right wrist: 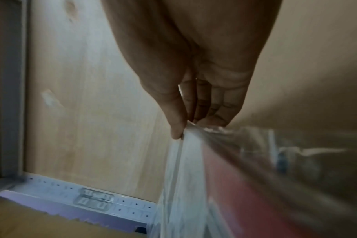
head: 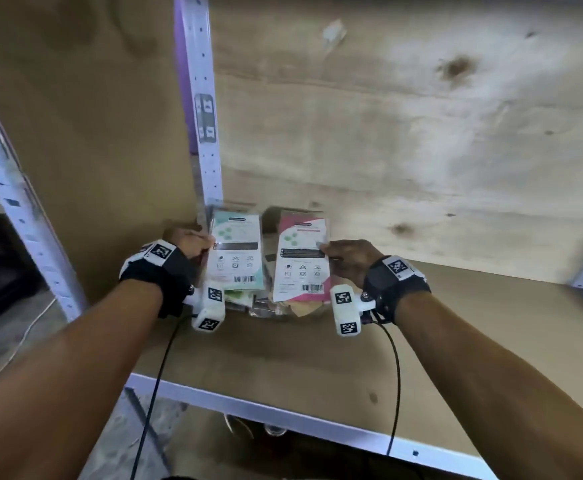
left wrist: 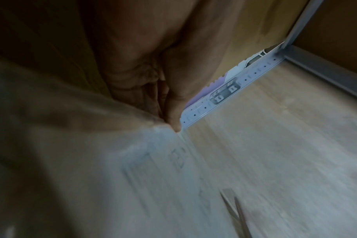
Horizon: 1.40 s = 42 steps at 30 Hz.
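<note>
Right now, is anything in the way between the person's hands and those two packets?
No. The left-hand grip pinches the green packet by its edge, the right-hand grip the pink packet. Nothing visible lies between the packets and the pile of packets under them on the shelf.

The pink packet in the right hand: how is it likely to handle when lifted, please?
Probably light: the right hand pinches the pink packet by one edge. Likely semi-stiff, as its card looks flat. Its glossy wrap may slip.

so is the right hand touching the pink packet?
Touching. The right wrist view shows the right hand pinching the edge of the pink packet; the head view agrees.
</note>
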Available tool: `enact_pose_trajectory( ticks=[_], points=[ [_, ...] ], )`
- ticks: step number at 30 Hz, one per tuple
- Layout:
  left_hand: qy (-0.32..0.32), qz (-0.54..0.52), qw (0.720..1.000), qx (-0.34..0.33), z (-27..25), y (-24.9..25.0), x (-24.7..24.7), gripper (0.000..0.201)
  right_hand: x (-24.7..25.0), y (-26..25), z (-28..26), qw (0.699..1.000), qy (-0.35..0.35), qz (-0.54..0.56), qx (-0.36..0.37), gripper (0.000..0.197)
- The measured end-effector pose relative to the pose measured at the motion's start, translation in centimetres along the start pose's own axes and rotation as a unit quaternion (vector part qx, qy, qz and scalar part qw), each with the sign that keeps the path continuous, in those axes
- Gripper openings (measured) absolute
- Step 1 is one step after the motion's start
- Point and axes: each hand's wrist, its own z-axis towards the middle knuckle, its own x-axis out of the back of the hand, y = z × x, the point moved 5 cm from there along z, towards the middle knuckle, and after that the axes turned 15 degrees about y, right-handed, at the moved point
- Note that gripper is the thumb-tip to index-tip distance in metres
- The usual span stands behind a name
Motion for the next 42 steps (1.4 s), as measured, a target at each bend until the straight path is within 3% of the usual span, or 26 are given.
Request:
enact_pose_trajectory(
  ticks=[2, 6, 10, 14, 17, 19, 22, 28, 33, 38, 42],
  points=[
    [0.038, 0.02, 0.999, 0.004, 1.3, -1.2, -0.1, 0.007, -1.3, 0.6, 1.2, 1.0, 0.008, -0.014, -0.007, 0.038],
    [0.075, 0.05, 0.996, -0.013, 2.3, -2.8, -0.8, 0.014, -2.6, 1.4, 2.9, 0.997, 0.056, -0.044, 0.033, 0.038],
    [0.077, 0.111, 0.99, -0.034, 1.6, -3.0, -0.9, 0.041, -2.9, 1.8, 3.3, 0.991, 0.081, -0.075, 0.082, 0.04],
    [0.034, 0.181, 0.982, -0.041, -0.4, -2.7, 0.1, 0.069, -2.6, 2.0, 1.4, 0.993, 0.048, -0.073, 0.086, 0.044],
    [0.034, 0.172, 0.98, -0.091, -3.0, -1.0, 1.6, 0.055, -1.5, 1.5, -1.6, 0.989, 0.031, -0.116, 0.087, 0.037],
    [0.052, 0.175, 0.973, -0.142, -5.4, 0.8, 2.9, 0.045, -0.5, 1.2, -4.3, 0.991, -0.01, -0.118, 0.06, 0.017],
    [0.062, 0.153, 0.966, -0.2, -9.7, 3.6, 4.1, 0.026, 1.5, 1.4, -8.6, 0.98, -0.041, -0.177, 0.083, 0.006],
    [-0.012, 0.085, 0.964, -0.251, -19.7, 5.8, 4.3, 0.008, 7.6, 1.6, -16.6, 0.975, 0.002, -0.157, 0.158, 0.008],
    [-0.07, 0.08, 0.952, -0.288, -28.2, 4.9, 4.3, 0.01, 13.1, 2.5, -23.7, 0.975, 0.032, -0.135, 0.176, 0.016],
    [-0.162, 0.034, 0.948, -0.272, -36.1, 2.5, 2.3, 0.005, 17.2, 5.9, -28.7, 0.967, 0.059, -0.15, 0.195, 0.005],
    [-0.224, 0.025, 0.947, -0.227, -39.4, -1.6, -0.5, 0.006, 18.9, 10.3, -30.6, 0.969, 0.063, -0.168, 0.169, 0.005]
  ],
)
